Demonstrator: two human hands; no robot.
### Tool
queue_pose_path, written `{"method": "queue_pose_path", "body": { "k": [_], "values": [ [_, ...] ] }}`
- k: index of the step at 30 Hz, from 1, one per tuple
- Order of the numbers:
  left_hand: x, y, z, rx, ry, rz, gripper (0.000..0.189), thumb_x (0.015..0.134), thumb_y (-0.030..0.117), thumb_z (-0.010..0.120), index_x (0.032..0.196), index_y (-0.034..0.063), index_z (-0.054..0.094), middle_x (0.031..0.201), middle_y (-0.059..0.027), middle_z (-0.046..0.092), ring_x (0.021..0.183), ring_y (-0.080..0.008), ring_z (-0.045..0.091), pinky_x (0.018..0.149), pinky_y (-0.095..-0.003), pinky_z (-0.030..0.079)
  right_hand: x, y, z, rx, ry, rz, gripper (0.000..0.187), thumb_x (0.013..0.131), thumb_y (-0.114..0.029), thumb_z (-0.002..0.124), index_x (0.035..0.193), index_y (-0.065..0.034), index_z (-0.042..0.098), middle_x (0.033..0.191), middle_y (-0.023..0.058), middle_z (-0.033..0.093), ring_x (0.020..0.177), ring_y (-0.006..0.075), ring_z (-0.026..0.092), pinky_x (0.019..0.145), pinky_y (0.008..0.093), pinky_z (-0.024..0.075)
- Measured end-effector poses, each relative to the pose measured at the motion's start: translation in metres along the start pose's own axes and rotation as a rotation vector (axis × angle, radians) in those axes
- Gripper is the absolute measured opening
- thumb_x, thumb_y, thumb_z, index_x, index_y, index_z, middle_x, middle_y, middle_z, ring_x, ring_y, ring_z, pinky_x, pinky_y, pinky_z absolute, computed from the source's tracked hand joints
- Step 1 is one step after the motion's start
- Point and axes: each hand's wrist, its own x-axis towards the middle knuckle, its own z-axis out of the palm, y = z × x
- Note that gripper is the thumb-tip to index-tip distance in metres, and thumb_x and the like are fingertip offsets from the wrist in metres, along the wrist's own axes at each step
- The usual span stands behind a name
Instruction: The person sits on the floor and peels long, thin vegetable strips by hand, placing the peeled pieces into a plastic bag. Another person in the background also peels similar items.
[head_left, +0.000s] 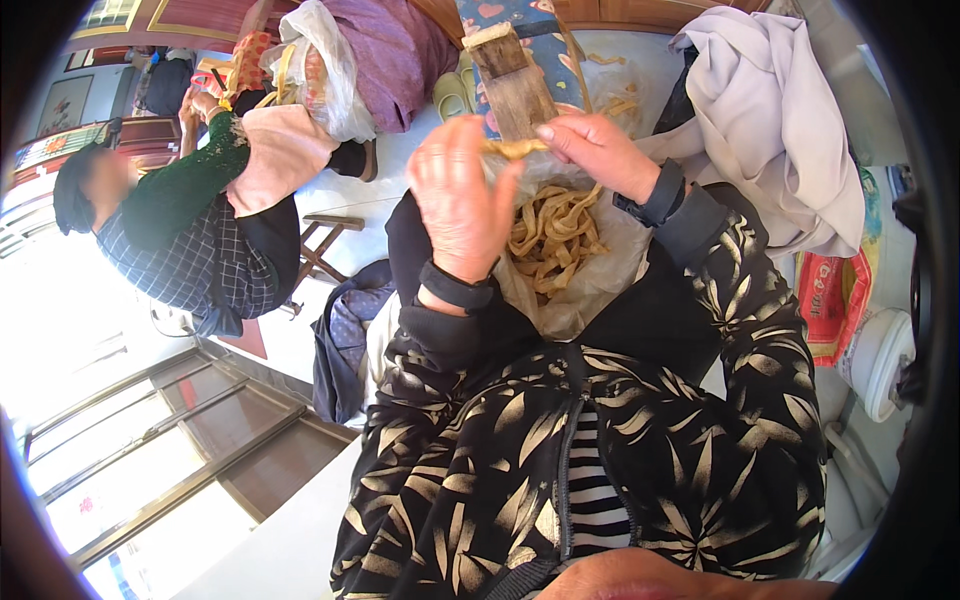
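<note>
A short length of tan, dried-looking strip (514, 148) spans the space between my two hands. Its right end is pinched by the thumb and fingers of my right hand (606, 154). At the other end the strip meets the fingers of my left hand (459, 199), which is blurred, its thumb standing away; whether it grips is unclear. Just beyond the strip, a worn wooden block (517, 94) rests on a blue patterned cloth (484, 11). Below my hands, a clear plastic bag (626, 259) in my lap holds a tangled heap of similar strips (555, 232).
At the left, a seated person (202, 202) works near another plastic bag (307, 30). Pale green shoes (451, 97) and scattered strip pieces (622, 101) lie on the floor. Pale cloth (772, 127) is heaped at the right, near a red bag (829, 304) and a white bucket (877, 364).
</note>
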Motion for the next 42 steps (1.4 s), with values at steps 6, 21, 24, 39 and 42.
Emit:
{"method": "queue_pose_path", "body": {
  "k": [6, 21, 24, 39, 42],
  "values": [
    [-0.005, -0.008, 0.023, -0.011, -0.299, 0.134, 0.023, 0.078, 0.012, 0.07, 0.097, 0.0062, 0.059, 0.089, -0.009, 0.062, 0.086, -0.0303, 0.059, 0.08, -0.0402, 0.043, -0.003, -0.008, 0.004, 0.189, -0.073, 0.113, 0.038, 0.102, -0.033, 0.05, 0.075, -0.0059, 0.054, 0.066, -0.0062, 0.042, 0.059, 0.0053, 0.036, 0.054, 0.0226, 0.0321],
    [0.017, -0.044, 0.061, 0.014, -0.215, 0.101, 0.016, 0.087, 0.009, 0.06, 0.103, 0.0076, 0.059, 0.089, -0.0101, 0.064, 0.081, -0.0313, 0.06, 0.068, -0.0429, 0.041, 0.035, 0.036, -0.011, 0.031, 0.257, -0.046, 0.014, 0.091, -0.016, 0.065, 0.09, -0.0053, 0.055, 0.071, -0.0032, 0.053, 0.066, 0.0097, 0.051, 0.061, 0.0267, 0.0412],
    [0.028, -0.043, 0.065, 0.175, -0.326, 0.037, 0.012, 0.089, 0.016, 0.058, 0.099, 0.0101, 0.06, 0.087, -0.0089, 0.065, 0.083, -0.0299, 0.061, 0.069, -0.0437, 0.04, 0.045, 0.053, -0.01, -0.172, 0.325, -0.04, 0.018, 0.089, -0.019, 0.066, 0.089, -0.0049, 0.055, 0.072, 0.0036, 0.059, 0.068, 0.0198, 0.06, 0.064, 0.0334, 0.0465],
    [0.01, -0.005, -0.008, -1.66, -0.527, -0.654, 0.028, 0.104, 0.026, 0.042, 0.087, 0.005, 0.053, 0.093, -0.0113, 0.062, 0.087, -0.023, 0.059, 0.083, -0.0354, 0.046, 0.008, -0.003, -0.01, 0.426, -0.21, 0.074, 0.02, 0.103, -0.026, 0.048, 0.102, -0.0078, 0.055, 0.076, -0.0065, 0.044, 0.063, 0.0033, 0.037, 0.056, 0.0198, 0.0313],
    [0.018, 0.002, -0.032, -1.711, -0.358, -0.41, 0.032, 0.104, 0.032, 0.043, 0.087, 0.0055, 0.053, 0.13, -0.0234, 0.055, 0.124, -0.0338, 0.05, 0.104, -0.0449, 0.037, 0.006, -0.012, -0.007, 0.438, -0.261, 0.077, 0.037, 0.104, -0.038, 0.042, 0.096, -0.0064, 0.058, 0.064, -0.0055, 0.04, 0.056, 0.0045, 0.036, 0.053, 0.0208, 0.0328]
  ]
}}
